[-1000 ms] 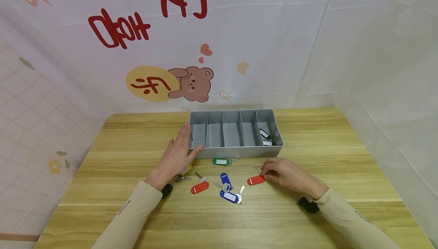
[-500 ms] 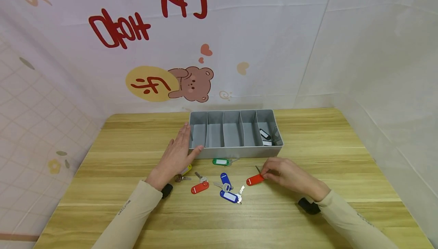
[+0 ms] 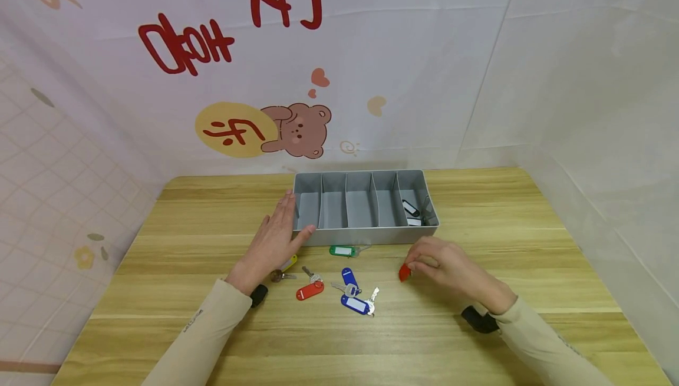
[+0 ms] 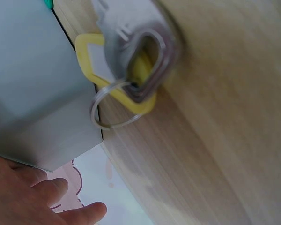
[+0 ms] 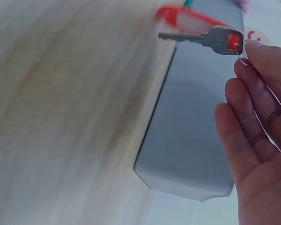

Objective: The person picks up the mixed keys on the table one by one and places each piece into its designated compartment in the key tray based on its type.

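My right hand pinches the ring of a key between thumb and fingertips, in front of the tray's right end. A red key tag hangs from the same ring, blurred in the right wrist view. With straight fingers, my left hand rests against the left end of a grey divided tray, the thumb over its front edge. Beneath that hand lies a yellow-tagged key, its yellow tag partly covered by the key's bow in the left wrist view.
Before the tray lie a green-tagged key, another red tag with its key, and two blue tags with keys. The tray's rightmost compartment holds black-rimmed tags. A printed cloth hangs behind the table.
The red tag by my right hand has come up from near the tabletop and turned, now hanging close under the fingertips. My right hand has risen slightly; the left has stayed still.
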A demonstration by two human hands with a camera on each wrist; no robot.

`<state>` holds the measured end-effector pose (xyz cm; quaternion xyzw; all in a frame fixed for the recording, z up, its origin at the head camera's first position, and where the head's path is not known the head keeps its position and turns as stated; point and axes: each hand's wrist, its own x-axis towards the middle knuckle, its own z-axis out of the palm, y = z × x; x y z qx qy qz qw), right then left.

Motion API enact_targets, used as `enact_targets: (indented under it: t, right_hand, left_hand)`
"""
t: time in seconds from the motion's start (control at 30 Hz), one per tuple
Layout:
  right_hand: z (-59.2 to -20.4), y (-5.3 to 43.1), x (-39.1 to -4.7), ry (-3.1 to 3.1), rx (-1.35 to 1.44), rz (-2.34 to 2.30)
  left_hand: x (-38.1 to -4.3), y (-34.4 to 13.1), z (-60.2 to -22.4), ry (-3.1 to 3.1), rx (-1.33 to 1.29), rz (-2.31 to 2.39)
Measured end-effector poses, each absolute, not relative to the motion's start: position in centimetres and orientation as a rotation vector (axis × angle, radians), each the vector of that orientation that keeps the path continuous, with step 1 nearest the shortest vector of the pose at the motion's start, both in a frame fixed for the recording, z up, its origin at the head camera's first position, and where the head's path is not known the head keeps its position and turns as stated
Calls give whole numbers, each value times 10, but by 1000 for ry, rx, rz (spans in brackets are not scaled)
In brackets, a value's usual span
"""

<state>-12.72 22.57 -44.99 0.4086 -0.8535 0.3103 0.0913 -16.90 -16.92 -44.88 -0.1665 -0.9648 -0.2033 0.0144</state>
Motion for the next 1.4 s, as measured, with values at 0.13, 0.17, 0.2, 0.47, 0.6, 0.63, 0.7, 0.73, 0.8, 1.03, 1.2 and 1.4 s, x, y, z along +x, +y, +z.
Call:
enact_targets:
  t: [0.13, 0.17, 0.2, 0.47, 0.6, 0.63, 0.7, 0.73, 0.8, 1.03, 1.2, 1.4]
  right_hand:
    - [-445, 227, -127, -2502, 1161, 950]
    - [-444, 228, -128, -2493, 1149, 961]
    - [-443, 229, -128, -2480, 1138, 972]
    - [-430, 230, -129, -2424, 1051, 1032]
    - [-423, 229, -130, -2402, 1011, 1041]
    - [-422, 228, -130, -2400, 997, 1043]
    - [-419, 227, -131, -2395, 972, 1057]
    - [-417, 226, -132, -2389, 959, 1066]
    - [-414, 225, -133, -2386, 931, 1086]
    - [-401, 215, -137, -2358, 838, 1171]
    - [-397, 208, -143, -2357, 764, 1193]
    - [-396, 202, -153, -2345, 724, 1211]
  left_hand:
    - [-169, -169, -449, -3004, -518, -629]
    - [-169, -169, -449, -3003, -518, -629]
    - [-169, -169, -449, -3003, -517, -629]
    - [-169, -169, -449, -3006, -512, -631]
    - [-169, -169, -449, -3009, -512, -633]
    - [-169, -169, -449, -3009, -512, -634]
    - [-169, -169, -449, -3008, -513, -634]
    - [-169, -169, -449, -3008, -513, -634]
    - [-169, -169, -449, -3008, -513, -632]
    - [-169, -170, -450, -3012, -510, -625]
    - [-169, -170, -451, -3005, -513, -628]
    - [-169, -170, -451, -2995, -520, -631]
